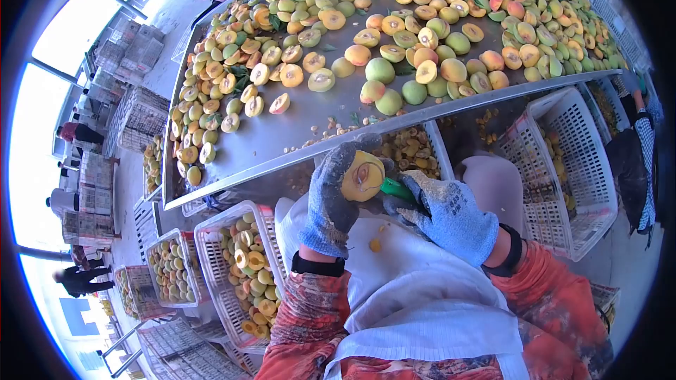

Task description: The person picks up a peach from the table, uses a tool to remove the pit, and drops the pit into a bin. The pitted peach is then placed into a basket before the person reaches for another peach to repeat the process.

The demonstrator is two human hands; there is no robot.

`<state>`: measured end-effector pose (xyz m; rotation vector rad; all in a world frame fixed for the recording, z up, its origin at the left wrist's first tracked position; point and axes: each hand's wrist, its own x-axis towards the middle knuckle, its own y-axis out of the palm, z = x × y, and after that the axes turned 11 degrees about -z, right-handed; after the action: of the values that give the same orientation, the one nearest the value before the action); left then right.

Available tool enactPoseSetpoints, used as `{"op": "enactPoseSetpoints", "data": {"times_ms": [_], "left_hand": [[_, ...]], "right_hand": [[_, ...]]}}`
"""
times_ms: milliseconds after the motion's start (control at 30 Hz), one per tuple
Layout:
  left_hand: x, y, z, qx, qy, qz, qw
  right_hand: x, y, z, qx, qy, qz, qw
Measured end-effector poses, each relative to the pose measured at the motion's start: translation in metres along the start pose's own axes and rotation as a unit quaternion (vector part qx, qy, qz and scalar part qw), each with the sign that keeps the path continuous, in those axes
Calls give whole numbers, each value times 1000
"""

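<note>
The left grip [331, 200], in a soiled blue glove, is clasped around a cut stone fruit [362, 177], its yellow face and brown pit cavity turned toward the wearer. The right grip [451, 214], gloved alike, is curled round a green-handled tool [398, 190]. Only part of the handle shows between glove and fruit; the tool's working end is hard to make out against the fruit, so I cannot tell how deep it goes, if at all.

The held fruit is just off the near edge of the metal desk [282, 127], around the middle of that edge — over the wearer's apron [422, 274]. Loose pits [331, 129] lie inside the near rim. Halved and whole fruit [451, 35] heap toward the far edge, cut off by the view's top, and run down the left edge to the near-left corner.

Below the near edge, a left crate [211, 267] holds fruit halves, partly covered by the left sleeve [306, 317]; a right crate [588, 176] shows few of its contents. Another crate, behind the hands, is largely hidden — gloves and rim cover it.
</note>
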<state>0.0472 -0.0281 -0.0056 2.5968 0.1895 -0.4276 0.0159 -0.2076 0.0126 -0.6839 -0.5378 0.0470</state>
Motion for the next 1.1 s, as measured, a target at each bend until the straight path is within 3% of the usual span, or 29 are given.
{"op": "enactPoseSetpoints", "data": {"times_ms": [67,133,233,267,333,367,433,567,600,633,667,733,767,800,833,867,900,933,967,1000,1033,1067,1100], "left_hand": [[-5,-2,-2,-22,-37,4,999],[-8,-7,1,190,98,-3,977],[-10,-10,3,274,159,-2,949],[-19,0,-9,273,159,-2,949],[-40,18,-33,130,-18,62,989],[-42,19,-29,132,-19,62,989],[-45,24,-20,163,67,-17,984],[-56,35,-21,148,67,-29,986],[-56,37,-19,126,82,-41,988],[-56,38,-18,106,99,-54,988],[-54,40,-19,122,99,-70,985],[-45,38,-14,114,85,-73,987],[-38,35,-10,102,73,-76,989],[-25,30,-3,74,87,-71,991],[-20,33,-2,74,87,-65,991],[-18,37,0,31,65,-93,993],[-15,38,3,-11,42,-122,992],[-13,38,10,316,323,-89,888],[-12,38,16,315,323,-88,888],[-14,38,21,124,209,-125,962],[-19,42,19,-73,85,-157,981],[-20,38,20,-70,84,-161,981],[-17,34,22,-16,148,-170,974]], "right_hand": [[-2,-3,4,10,-1,0,1000],[-4,-6,7,-16,-25,-24,999],[-2,-16,11,-27,-40,11,999],[-3,-18,10,-27,-41,12,999],[-6,-20,10,-8,-29,51,998],[-6,-19,10,-7,-27,51,998],[-7,-20,8,72,-11,70,995],[-14,-21,12,154,13,66,986],[-12,-28,19,253,218,171,927],[-10,-31,24,338,406,265,806],[-6,-32,20,341,407,262,806],[0,-35,12,436,442,285,730],[-4,-28,11,437,442,281,732],[-9,-16,7,234,242,149,930],[-15,-7,4,-4,12,-1,1000],[-21,-4,1,-97,6,2,995],[-25,-3,1,-99,7,0,995],[-28,-2,2,-162,-11,28,986],[-30,-1,1,-222,-29,58,973],[-30,-1,0,-187,-15,69,980],[-32,3,-4,-184,-16,72,980],[-35,8,-10,-84,-9,52,995],[-33,10,-15,16,-5,29,999]]}}
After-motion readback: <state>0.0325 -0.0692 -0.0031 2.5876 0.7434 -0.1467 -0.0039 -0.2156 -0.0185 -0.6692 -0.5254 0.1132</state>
